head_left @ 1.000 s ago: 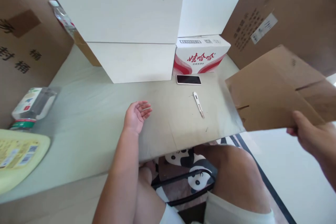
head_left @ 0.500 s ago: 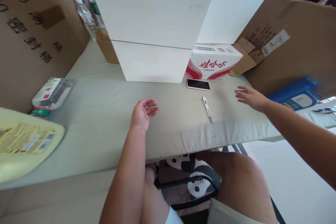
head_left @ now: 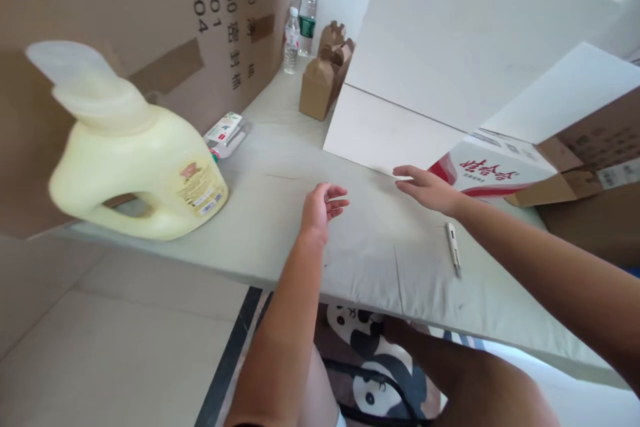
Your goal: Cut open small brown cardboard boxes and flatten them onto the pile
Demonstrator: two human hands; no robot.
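My left hand (head_left: pixel 321 209) is held over the middle of the cloth-covered table (head_left: pixel 270 227), fingers apart and a little curled, with nothing in it. To its right, my right hand (head_left: pixel 419 185) stretches in front of the large white box (head_left: pixel 395 130), fingers extended and holding nothing. A white utility knife (head_left: pixel 453 248) lies on the cloth below my right forearm. The phone seen earlier does not show; my right hand and forearm cover that area.
A big pale-yellow jug (head_left: pixel 145 160) stands at the left, near a clear bottle (head_left: pixel 230 135) lying down. Upright water bottles (head_left: pixel 291 40) and brown paper boxes (head_left: pixel 320 83) are at the back. A red-and-white carton (head_left: pixel 493 167) sits at the right, and a large cardboard box (head_left: pixel 165 20) walls the left.
My view has swung left, bringing the whole yellow jug in. My right hand has come inward from the table's right side, closer to my left hand. Both hands stay empty.
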